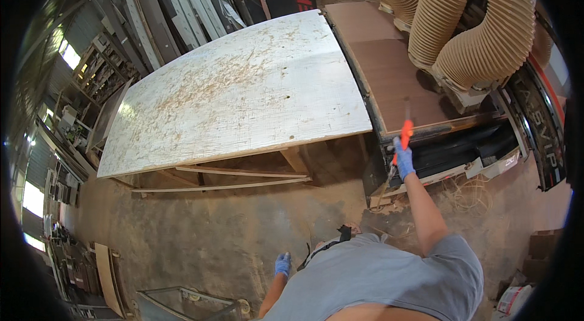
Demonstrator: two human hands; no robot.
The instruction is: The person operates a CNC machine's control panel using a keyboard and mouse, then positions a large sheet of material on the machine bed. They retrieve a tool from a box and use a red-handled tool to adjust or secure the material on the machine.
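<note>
My right hand (403,160), in a blue glove, reaches out over the near end of the machine bed. Its fingers are closed round an orange-handled tool (406,133) with a thin, blurred tip pointing away from me. Past that tip lies a brown sheet panel (398,81) on the bed. My left hand (283,264), also gloved in blue, hangs low beside my body above the floor. It looks empty, with the fingers loosely apart.
A large white worn tabletop (243,87) on a wooden frame, strewn with sawdust, stands left of the machine. Thick ribbed beige hoses (486,35) rise at the right. A thin coiled hose or cord (468,193) lies on the floor. A glass-panelled frame (188,303) is at lower left.
</note>
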